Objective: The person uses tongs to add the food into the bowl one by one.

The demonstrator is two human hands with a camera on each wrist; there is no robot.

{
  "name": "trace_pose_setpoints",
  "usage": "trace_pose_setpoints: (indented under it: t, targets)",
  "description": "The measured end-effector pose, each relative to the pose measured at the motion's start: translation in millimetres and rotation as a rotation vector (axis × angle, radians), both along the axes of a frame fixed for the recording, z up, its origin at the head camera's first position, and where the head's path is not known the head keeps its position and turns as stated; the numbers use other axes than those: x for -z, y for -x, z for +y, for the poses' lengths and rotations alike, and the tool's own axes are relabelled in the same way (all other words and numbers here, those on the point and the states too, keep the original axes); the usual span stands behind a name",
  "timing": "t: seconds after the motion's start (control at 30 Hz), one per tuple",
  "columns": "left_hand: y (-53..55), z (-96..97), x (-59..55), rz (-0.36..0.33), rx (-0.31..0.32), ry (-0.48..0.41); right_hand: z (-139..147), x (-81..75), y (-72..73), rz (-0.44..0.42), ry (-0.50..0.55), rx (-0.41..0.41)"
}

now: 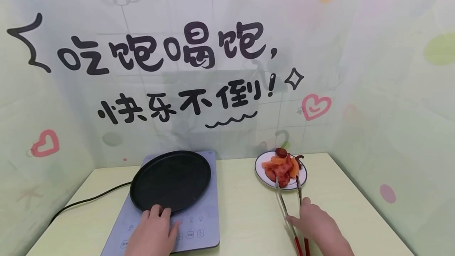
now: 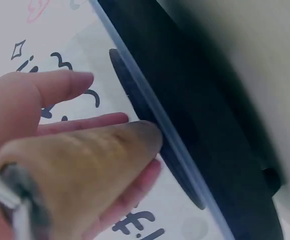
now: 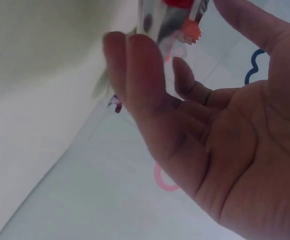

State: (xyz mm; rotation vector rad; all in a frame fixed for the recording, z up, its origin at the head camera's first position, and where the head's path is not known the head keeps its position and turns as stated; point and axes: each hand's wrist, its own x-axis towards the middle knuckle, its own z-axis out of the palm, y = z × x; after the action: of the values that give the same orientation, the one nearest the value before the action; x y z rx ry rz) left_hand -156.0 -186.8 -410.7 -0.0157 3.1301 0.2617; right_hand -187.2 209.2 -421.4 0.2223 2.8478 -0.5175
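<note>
A round black flat pan (image 1: pixel 170 181) sits on an induction cooker (image 1: pixel 209 212). My left hand (image 1: pixel 154 228) is at the pan's near edge, fingertips by the rim. In the left wrist view its fingers lie extended along the tapered wooden handle (image 2: pixel 84 170), the thumb held apart from it. My right hand (image 1: pixel 318 220) holds metal tongs (image 1: pixel 284 205) with red handles between thumb and fingers. The tongs' arms are spread, their tips at the near side of red and orange food (image 1: pixel 282 169) on a white plate (image 1: pixel 261 177). The right wrist view shows only part of the tongs (image 3: pixel 167 25).
The cooker's black cord (image 1: pixel 96 196) runs off to the left over the pale table (image 1: pixel 241 208). Close behind the table stands a printed backdrop (image 1: pixel 231 141), with side panels at left and right. Bare tabletop lies between the cooker and the plate.
</note>
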Motion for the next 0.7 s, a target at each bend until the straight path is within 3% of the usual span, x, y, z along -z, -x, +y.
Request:
trace_pose_setpoints:
  t: [0.17, 0.7]
  targets:
    - [-1.5, -3.2, 8.9, -0.025, -0.041, -0.008, -0.6, 9.0, -2.5, 0.044, 0.020, -0.008]
    - [-8.2, -10.0, 27.1, -0.074, -0.038, 0.003, -2.0, 19.7, -5.1, 0.093, 0.076, 0.021]
